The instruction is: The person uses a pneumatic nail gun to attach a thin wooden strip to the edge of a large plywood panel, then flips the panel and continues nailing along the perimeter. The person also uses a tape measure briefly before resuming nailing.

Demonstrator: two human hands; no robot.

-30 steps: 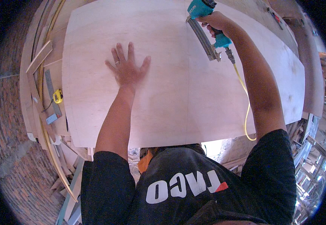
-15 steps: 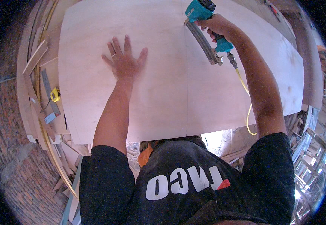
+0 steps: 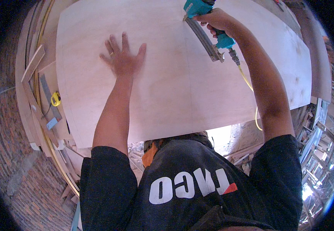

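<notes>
A wide pale plywood sheet [image 3: 163,104] lies before me, with a faint line running across it from far to near. My left hand [image 3: 124,61] rests on its left half, palm down with fingers spread; a ring shows on one finger. At the far edge of the view, my right hand [image 3: 217,23] grips the handle of a teal pneumatic nail gun [image 3: 198,7]. Its nose touches or hovers just over the sheet near the faint line; I cannot tell which. The long grey magazine [image 3: 203,38] slants back toward me. A yellow air hose [image 3: 245,77] runs from the handle.
Left of the sheet lie a yellow tape measure [image 3: 55,99], a metal ruler [image 3: 48,90] and several wood strips [image 3: 34,69]. A brick wall [image 3: 1,134] stands beyond them. Scrap wood and frames [image 3: 320,154] crowd the right side. The hose hangs past the sheet's near edge.
The nail gun and my right hand have shifted slightly left and farther away. My left hand has moved a little the same way, still spread on the plywood.
</notes>
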